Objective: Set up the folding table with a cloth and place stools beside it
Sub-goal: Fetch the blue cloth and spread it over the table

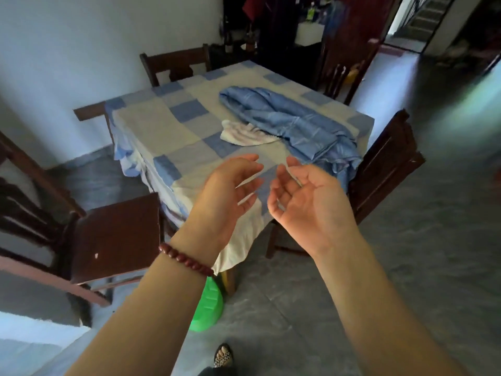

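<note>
My left hand [230,185] and right hand [301,202] hover before me, palms facing each other, fingers loosely spread, holding nothing. Beyond them the table [230,278] wears a checked cloth [151,126], with a blue sheet [292,120] crumpled on top. A green stool [208,308] sits by its near leg.

The table [231,280] stood with its top covered by a cream-and-blue checked cloth [162,131] that hung over the near and left edges; a crumpled blue cloth [298,123] lay on the right part of the top, touching a small white cloth [244,135] at its left. A green plastic stool [208,308] sat on the floor just beside the table's near corner leg, partly hidden.
</note>
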The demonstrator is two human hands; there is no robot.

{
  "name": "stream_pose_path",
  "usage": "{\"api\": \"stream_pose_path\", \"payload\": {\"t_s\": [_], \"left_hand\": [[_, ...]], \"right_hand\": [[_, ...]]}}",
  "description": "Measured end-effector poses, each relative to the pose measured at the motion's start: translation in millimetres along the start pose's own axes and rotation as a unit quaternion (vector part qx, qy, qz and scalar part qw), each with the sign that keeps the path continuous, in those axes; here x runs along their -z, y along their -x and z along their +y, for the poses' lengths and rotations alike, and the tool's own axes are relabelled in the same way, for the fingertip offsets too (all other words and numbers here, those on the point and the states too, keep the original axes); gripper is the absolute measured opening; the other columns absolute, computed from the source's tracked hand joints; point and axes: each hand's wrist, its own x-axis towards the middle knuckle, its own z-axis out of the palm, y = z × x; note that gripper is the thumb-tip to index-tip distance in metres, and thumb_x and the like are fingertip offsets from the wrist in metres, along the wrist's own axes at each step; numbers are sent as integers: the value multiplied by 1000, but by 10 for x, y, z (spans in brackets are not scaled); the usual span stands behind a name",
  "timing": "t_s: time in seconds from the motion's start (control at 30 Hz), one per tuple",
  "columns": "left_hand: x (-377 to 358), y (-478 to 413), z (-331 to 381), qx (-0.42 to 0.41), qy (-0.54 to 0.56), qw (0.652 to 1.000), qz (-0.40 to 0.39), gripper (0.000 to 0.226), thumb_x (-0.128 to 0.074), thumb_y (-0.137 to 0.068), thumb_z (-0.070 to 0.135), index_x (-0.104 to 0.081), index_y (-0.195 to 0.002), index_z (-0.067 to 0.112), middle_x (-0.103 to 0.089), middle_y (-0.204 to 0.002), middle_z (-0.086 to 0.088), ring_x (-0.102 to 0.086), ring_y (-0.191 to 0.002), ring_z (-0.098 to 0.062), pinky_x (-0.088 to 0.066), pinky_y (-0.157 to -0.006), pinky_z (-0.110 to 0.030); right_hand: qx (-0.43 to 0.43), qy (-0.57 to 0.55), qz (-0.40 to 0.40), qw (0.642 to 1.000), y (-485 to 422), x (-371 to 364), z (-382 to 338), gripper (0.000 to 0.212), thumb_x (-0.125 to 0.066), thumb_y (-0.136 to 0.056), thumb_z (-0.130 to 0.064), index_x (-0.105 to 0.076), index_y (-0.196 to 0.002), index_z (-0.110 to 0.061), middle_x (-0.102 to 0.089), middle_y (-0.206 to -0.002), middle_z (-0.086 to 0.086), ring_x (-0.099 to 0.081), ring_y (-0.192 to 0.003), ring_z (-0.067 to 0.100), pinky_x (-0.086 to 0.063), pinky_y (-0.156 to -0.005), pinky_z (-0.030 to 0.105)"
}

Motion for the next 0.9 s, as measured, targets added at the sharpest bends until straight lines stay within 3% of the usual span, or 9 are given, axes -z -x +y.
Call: {"api": "stream_pose_path", "payload": {"t_s": [0.27,0.37,0.47,0.63,0.9], "left_hand": [[-444,-764,-118,72,0,994,-77,13,-51,-88,15,-62,-93,21,-62,-83,6,-59,-76,-8,-44,-66,-22],[-694,-995,-193,97,-10,990,-106,14,-50,-88,14,-61,-91,21,-62,-75,7,-59,-72,-7,-44,-70,-21],[-943,-1269,-261,112,-22,987,-112,15,-51,-88,15,-63,-88,22,-61,-79,6,-59,-75,-9,-42,-77,-25],[-1371,-1783,-310,111,-30,988,-107,15,-50,-89,16,-63,-86,24,-61,-79,7,-60,-72,-7,-44,-68,-22],[-2196,-2588,-296,76,-21,993,-85,15,-49,-89,13,-61,-89,22,-60,-82,5,-58,-75,-9,-41,-71,-23]], "right_hand": [[61,-25,74,995,-469,243,-400,15,-47,-89,-9,-61,-91,-15,-62,-78,-1,-55,-67,13,-43,-68,25],[82,-45,102,990,-606,366,-616,16,-46,-90,-9,-61,-91,-15,-62,-77,0,-55,-66,13,-44,-69,25],[89,-56,119,987,-799,517,-866,15,-46,-90,-9,-60,-94,-15,-63,-77,0,-54,-65,13,-44,-68,25],[86,-58,112,988,-1258,719,-1349,14,-46,-92,-10,-59,-94,-14,-62,-77,0,-53,-67,13,-42,-68,25],[69,-38,86,993,-1976,982,-2289,15,-46,-93,-9,-59,-92,-15,-60,-78,1,-52,-66,13,-41,-69,24]]}}
